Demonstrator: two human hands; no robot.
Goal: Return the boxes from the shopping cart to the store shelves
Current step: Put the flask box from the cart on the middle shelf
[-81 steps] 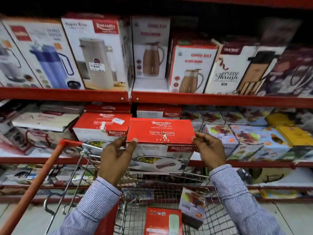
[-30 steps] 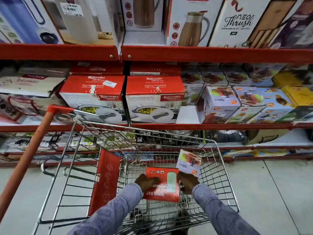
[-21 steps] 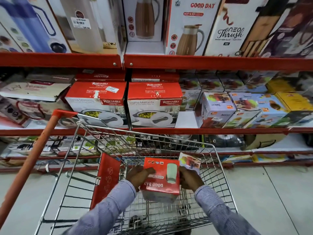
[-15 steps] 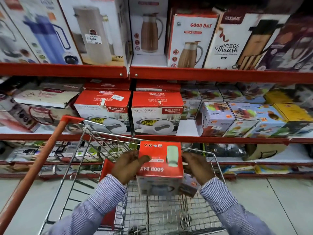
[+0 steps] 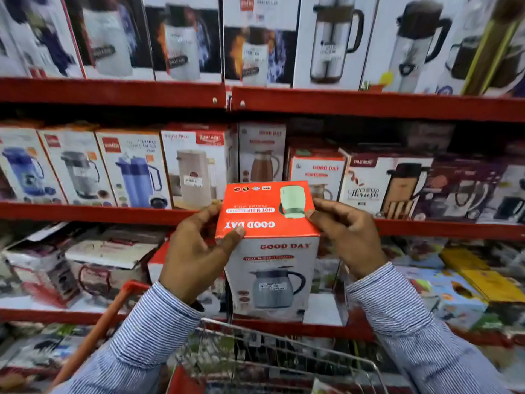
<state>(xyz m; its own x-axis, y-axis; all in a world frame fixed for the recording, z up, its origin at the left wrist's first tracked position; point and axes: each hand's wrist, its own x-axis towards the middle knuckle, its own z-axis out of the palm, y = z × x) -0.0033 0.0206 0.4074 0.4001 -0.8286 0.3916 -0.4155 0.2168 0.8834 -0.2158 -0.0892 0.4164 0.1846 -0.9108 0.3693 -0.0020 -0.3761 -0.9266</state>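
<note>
I hold a Good Day flask box (image 5: 270, 251) upright in front of the shelves; it has a red top and a white front with a grey jug picture. My left hand (image 5: 196, 251) grips its left top edge, thumb on the red top. My right hand (image 5: 345, 234) grips its right top edge. The box is raised above the wire shopping cart (image 5: 272, 362), level with the red shelf edge (image 5: 113, 211) that carries more flask boxes. A matching Good Day box (image 5: 318, 172) stands on that shelf just behind my box.
Red metal shelves fill the view, packed with jug and flask boxes (image 5: 136, 169) above and casserole and juicer boxes (image 5: 454, 288) lower down. The cart's orange handle (image 5: 96, 334) slants at lower left. A small box corner (image 5: 326, 389) shows inside the cart.
Both hands lifted the Good Day box out of the cart and raised it up to the level of the flask shelf. My view tilted upward, showing a higher shelf.
</note>
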